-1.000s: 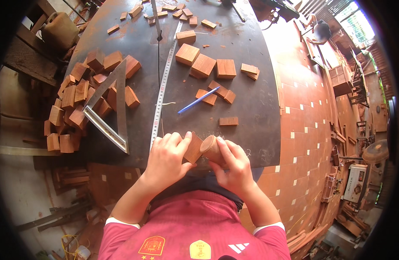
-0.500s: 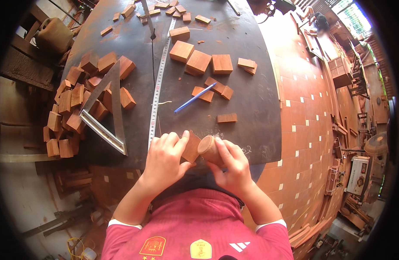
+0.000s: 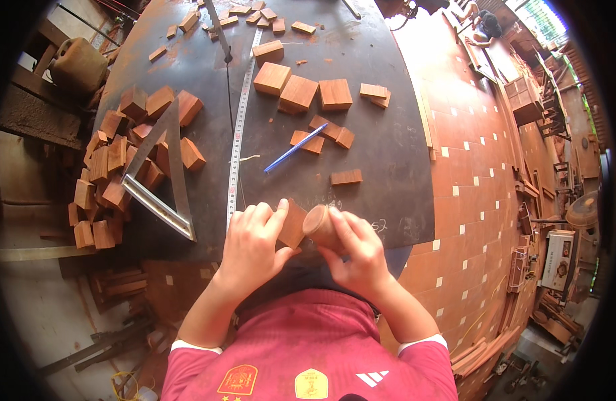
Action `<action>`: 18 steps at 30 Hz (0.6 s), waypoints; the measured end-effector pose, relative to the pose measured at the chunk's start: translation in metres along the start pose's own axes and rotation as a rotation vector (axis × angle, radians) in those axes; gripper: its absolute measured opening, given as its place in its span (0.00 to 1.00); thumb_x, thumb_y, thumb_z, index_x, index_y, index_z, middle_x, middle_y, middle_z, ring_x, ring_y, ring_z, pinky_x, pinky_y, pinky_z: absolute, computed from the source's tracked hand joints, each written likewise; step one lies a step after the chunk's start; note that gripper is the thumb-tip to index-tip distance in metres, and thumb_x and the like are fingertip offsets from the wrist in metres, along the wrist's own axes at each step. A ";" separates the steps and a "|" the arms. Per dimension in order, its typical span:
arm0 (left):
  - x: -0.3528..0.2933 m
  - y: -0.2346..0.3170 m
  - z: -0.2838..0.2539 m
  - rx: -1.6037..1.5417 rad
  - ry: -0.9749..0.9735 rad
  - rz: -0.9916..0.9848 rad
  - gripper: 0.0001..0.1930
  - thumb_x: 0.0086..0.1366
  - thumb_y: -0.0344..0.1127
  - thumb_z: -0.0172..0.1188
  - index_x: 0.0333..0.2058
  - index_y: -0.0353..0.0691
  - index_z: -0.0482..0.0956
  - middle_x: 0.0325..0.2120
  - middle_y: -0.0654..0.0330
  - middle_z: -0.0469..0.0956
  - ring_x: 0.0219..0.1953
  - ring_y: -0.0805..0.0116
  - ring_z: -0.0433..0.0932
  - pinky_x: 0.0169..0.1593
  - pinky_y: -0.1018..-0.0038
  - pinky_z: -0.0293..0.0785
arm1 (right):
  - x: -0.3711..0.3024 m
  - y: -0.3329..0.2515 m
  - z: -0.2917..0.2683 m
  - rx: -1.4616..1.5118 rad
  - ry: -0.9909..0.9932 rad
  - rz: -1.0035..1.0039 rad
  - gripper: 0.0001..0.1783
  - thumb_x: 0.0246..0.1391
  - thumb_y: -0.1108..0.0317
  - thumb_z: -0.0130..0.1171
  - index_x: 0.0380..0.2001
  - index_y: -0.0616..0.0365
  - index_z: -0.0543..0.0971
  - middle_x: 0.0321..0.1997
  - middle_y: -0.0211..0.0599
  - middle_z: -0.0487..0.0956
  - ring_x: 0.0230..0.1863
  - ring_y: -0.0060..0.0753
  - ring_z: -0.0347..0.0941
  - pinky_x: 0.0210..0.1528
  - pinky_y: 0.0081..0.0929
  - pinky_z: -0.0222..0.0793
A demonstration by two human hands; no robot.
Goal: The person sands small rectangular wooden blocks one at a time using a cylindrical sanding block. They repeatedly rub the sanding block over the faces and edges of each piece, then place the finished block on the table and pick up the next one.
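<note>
Head view shows left hand [image 3: 250, 242] with fingers curled around a wooden block [image 3: 292, 226], right hand [image 3: 359, 252] likewise around a wooden cylinder [image 3: 317, 223], and a canister [image 3: 79, 65], contents hidden.

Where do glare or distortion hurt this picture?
Head view: glare washes out the tiled floor toward the top; head view: the table bows along its right edge, black fills the corners; head view: left hand and right hand look fairly clear.
</note>
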State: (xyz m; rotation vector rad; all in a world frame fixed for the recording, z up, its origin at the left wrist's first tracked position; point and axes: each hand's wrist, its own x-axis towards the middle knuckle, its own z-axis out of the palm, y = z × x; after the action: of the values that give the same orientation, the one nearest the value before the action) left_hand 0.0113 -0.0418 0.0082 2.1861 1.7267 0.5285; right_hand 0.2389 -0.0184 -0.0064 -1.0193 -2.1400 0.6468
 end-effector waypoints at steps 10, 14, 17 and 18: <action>0.000 -0.002 0.006 0.026 0.011 -0.002 0.37 0.53 0.42 0.79 0.60 0.32 0.80 0.37 0.56 0.74 0.42 0.56 0.76 0.48 0.60 0.70 | -0.011 -0.012 0.005 0.053 -0.053 -0.031 0.42 0.42 0.75 0.79 0.64 0.65 0.77 0.53 0.53 0.81 0.49 0.57 0.80 0.53 0.46 0.77; -0.002 -0.003 0.007 0.019 0.025 -0.001 0.37 0.52 0.42 0.79 0.60 0.31 0.80 0.37 0.56 0.74 0.42 0.55 0.76 0.48 0.60 0.70 | -0.006 -0.003 0.003 0.036 -0.043 -0.016 0.42 0.44 0.74 0.78 0.66 0.63 0.77 0.53 0.54 0.80 0.48 0.56 0.80 0.53 0.46 0.77; 0.001 -0.001 0.005 0.007 0.029 0.007 0.39 0.51 0.42 0.80 0.60 0.32 0.80 0.37 0.56 0.74 0.42 0.55 0.76 0.48 0.60 0.70 | -0.010 -0.010 0.006 0.016 -0.003 -0.022 0.42 0.44 0.74 0.78 0.66 0.64 0.76 0.54 0.54 0.80 0.48 0.57 0.80 0.53 0.47 0.77; -0.001 -0.003 0.009 0.017 0.039 0.013 0.39 0.50 0.42 0.81 0.60 0.32 0.80 0.37 0.56 0.74 0.42 0.55 0.76 0.48 0.60 0.70 | -0.016 -0.016 0.009 0.039 -0.042 -0.044 0.43 0.42 0.76 0.79 0.65 0.65 0.77 0.54 0.56 0.80 0.48 0.58 0.80 0.52 0.46 0.78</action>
State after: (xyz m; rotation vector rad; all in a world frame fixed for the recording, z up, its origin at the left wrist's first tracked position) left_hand 0.0127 -0.0418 -0.0010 2.2145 1.7439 0.5649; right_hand 0.2320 -0.0415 -0.0072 -0.9427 -2.1712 0.6916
